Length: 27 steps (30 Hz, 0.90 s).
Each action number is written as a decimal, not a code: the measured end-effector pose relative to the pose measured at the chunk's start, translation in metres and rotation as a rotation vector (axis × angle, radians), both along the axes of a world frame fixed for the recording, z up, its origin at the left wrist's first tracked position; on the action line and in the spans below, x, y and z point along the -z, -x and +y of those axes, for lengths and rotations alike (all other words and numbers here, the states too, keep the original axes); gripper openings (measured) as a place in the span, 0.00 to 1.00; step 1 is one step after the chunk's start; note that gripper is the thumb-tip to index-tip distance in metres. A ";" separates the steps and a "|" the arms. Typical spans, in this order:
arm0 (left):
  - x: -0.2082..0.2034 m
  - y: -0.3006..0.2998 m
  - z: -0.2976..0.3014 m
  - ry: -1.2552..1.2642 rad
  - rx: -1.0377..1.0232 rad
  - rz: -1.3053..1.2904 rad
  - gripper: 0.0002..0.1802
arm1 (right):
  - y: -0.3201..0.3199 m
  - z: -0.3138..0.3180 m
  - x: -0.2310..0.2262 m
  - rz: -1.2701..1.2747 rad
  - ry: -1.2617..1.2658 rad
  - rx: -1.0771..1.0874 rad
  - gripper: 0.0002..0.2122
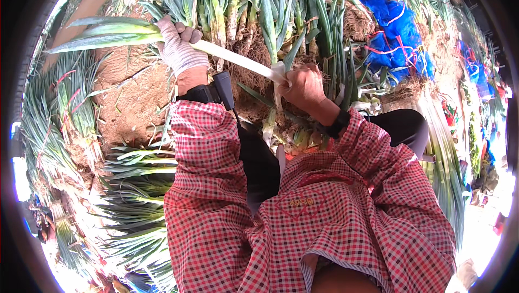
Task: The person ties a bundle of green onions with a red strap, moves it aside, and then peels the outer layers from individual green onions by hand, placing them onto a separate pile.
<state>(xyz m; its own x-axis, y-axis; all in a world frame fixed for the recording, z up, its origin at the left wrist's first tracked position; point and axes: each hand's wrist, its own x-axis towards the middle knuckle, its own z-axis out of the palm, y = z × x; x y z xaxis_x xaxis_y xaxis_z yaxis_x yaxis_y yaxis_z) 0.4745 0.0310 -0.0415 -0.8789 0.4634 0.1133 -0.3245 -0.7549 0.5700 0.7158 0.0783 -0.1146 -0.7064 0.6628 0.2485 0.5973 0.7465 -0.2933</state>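
Note:
A long leek (238, 59) lies slantwise in front of me, its green leaves to the left and its white shank to the right. My left hand (181, 48), in a pale glove, is closed around it where the leaves meet the shank. My bare right hand (304, 88) is closed at the white end, fingers pinched together. A pale, loose-looking flap of skin (279, 70) shows beside those fingertips; the very tip of the shank is hidden. Just beyond both hands, many unpeeled leeks (216, 14) with brown, tangled roots stand packed together.
Blue netting (397, 36) with red ties lies at the far right. A bundle of long pale stalks (440, 152) rests by my right knee. Tied green bundles (67, 106) line the left side, across bare soil (124, 106). More leeks (138, 201) are stacked near my left elbow.

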 end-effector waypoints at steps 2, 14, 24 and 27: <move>0.000 0.002 -0.002 0.004 -0.004 0.001 0.10 | -0.001 0.000 0.001 0.067 0.002 -0.036 0.07; 0.013 0.033 -0.013 -0.291 0.336 0.020 0.22 | -0.012 0.004 -0.002 0.390 0.540 -0.110 0.08; 0.011 0.047 -0.017 -0.772 0.773 0.029 0.26 | -0.036 -0.009 -0.011 0.623 1.708 -0.028 0.19; 0.016 0.058 -0.017 -0.833 0.865 0.098 0.27 | -0.040 -0.014 -0.026 0.486 1.332 -0.208 0.16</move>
